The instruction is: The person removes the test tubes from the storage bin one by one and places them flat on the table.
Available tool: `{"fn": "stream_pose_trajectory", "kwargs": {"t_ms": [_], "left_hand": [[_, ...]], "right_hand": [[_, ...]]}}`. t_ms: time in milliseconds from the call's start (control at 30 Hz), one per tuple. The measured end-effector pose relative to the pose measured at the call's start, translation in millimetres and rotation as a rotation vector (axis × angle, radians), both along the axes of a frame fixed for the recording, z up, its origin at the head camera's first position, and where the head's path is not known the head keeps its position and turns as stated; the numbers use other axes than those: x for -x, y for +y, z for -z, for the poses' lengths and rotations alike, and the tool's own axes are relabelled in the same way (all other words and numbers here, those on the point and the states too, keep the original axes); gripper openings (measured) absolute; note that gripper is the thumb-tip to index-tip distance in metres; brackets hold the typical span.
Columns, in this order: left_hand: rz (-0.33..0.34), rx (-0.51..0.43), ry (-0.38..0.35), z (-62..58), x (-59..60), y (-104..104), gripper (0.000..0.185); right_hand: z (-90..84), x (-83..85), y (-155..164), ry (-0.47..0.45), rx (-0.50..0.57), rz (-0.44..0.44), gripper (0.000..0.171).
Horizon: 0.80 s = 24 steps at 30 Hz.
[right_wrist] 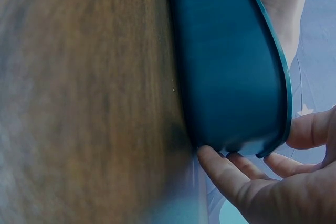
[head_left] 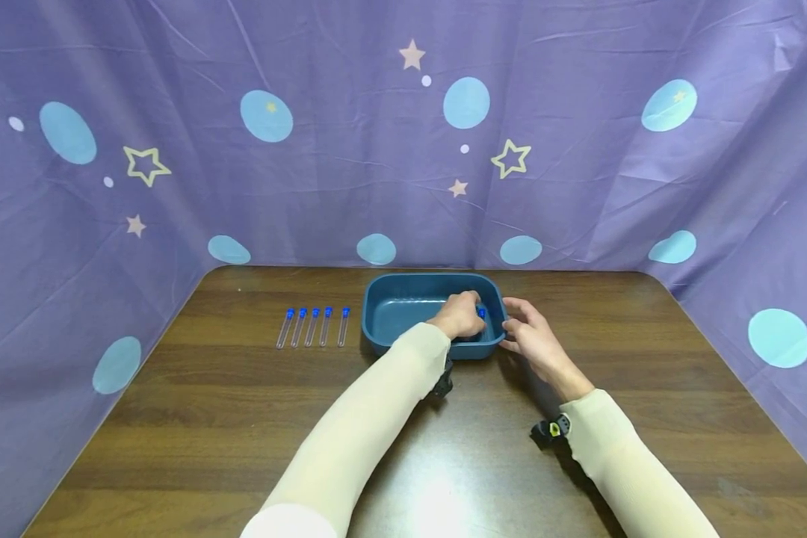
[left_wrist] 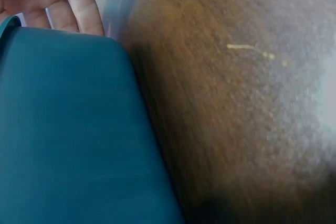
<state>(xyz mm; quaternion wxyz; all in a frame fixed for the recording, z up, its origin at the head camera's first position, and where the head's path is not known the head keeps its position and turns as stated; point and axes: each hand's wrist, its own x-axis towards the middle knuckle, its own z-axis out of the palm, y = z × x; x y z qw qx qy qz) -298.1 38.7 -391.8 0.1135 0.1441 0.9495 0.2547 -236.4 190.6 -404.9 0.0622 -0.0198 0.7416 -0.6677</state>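
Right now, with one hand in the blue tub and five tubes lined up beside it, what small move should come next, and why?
Probably let go of the tube: the left hand grips it low inside the tub, while the right hand touches the rim. Five tubes lie waiting on the table.

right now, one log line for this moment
left hand: inside blue tub, holding tube | right hand: touching tub's right rim | five tubes: left of tub

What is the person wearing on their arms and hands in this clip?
Both arms wear long, close-fitting cream sleeves ending at the wrists. The hands are bare: left hand, right hand. A small black device is strapped under each wrist; the right one shows a yellow mark.
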Motion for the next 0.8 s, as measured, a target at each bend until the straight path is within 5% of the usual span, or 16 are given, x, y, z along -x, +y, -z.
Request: {"fn": "stream_pose_trajectory", "kwargs": {"t_ms": [800], "left_hand": [[0.045, 0.051, 0.054, 6.6, 4.3, 4.2, 0.048]], "right_hand": [[-0.6, 0.0, -1.1, -0.003, -0.008, 0.006, 0.050]]}}
